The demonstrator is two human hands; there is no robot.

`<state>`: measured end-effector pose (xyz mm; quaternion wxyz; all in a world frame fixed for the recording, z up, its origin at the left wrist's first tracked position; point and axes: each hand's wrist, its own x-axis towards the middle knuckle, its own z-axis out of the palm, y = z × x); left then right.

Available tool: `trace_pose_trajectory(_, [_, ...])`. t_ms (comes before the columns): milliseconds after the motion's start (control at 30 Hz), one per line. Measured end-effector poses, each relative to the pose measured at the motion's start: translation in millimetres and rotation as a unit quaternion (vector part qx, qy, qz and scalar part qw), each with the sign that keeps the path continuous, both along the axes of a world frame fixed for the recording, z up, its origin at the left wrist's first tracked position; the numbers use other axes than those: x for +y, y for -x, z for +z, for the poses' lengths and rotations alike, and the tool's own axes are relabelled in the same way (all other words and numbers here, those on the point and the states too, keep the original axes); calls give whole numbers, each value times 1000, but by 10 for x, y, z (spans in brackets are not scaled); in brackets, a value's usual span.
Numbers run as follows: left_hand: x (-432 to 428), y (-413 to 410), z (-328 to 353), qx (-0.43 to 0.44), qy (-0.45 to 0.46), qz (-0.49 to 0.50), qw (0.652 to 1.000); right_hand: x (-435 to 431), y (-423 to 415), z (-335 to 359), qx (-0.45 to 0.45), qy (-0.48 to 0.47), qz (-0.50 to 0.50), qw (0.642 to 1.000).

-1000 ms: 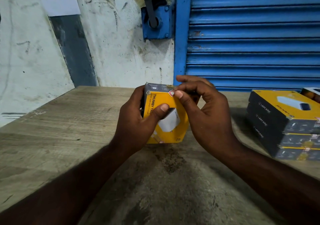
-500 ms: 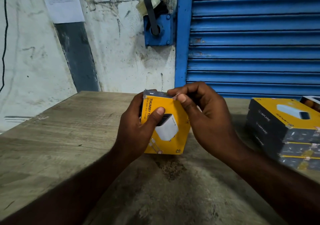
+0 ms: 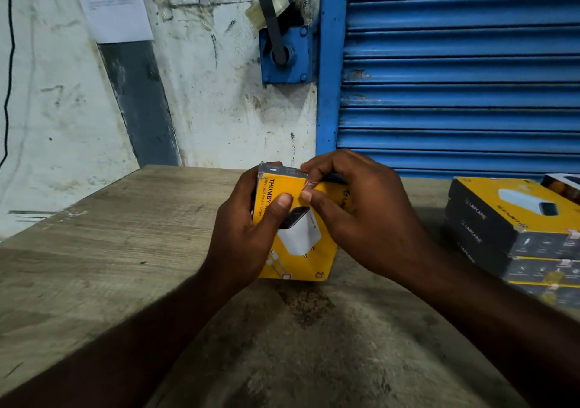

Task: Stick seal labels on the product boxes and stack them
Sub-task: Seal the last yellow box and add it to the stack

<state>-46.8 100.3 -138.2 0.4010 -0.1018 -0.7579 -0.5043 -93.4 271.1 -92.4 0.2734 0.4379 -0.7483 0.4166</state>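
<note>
Grips a yellow box [image 3: 298, 250] in the left hand [image 3: 248, 238], fingers wrapped round its 9 o'clock side and thumb laid across the printed front, tip beside the pictured white charger. Holds it upright near the middle of the view, lower edge on or just above the wooden table [image 3: 94, 250]; cannot tell which.

Curls the right hand [image 3: 361, 219] over the box's top edge from 2 o'clock, fingers bent down behind the dark top face, thumb tip pressed on the yellow front. Pinches a small seal label [image 3: 310, 183] there, at 12 o'clock on the box, folded over the edge between dark top and yellow front, with a reddish rim just visible above the thumbnail.

At 3 o'clock from the box, well apart: a stack of boxes [image 3: 514, 232] on the table, yellow tops and black sides, at least three high, edges roughly in line. At the stack's 1 o'clock, against the frame edge: one more box [image 3: 561, 185], mostly cut off.

At 12 o'clock behind the table: a stained white wall [image 3: 219, 119]. From 1 to 3 o'clock: a blue roller shutter [image 3: 455, 78]. Between the two: a blue metal bracket [image 3: 285, 68] with a dark strap through it. At 11 o'clock: a sheet of paper [image 3: 113, 2] on the wall, print too small to read. At 9 o'clock, along the frame edge: a thin black cable [image 3: 11, 62].
</note>
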Motion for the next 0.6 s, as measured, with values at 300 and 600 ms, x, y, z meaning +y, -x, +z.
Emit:
trace_pose_trajectory(300, [20,-31,8,-5,14,7,1000,25,-15,44,47,-27,-28,998])
trace_pose_trajectory(600, [35,-29,9,-4,20,11,1000,34,-13,68,72,-42,-53,995])
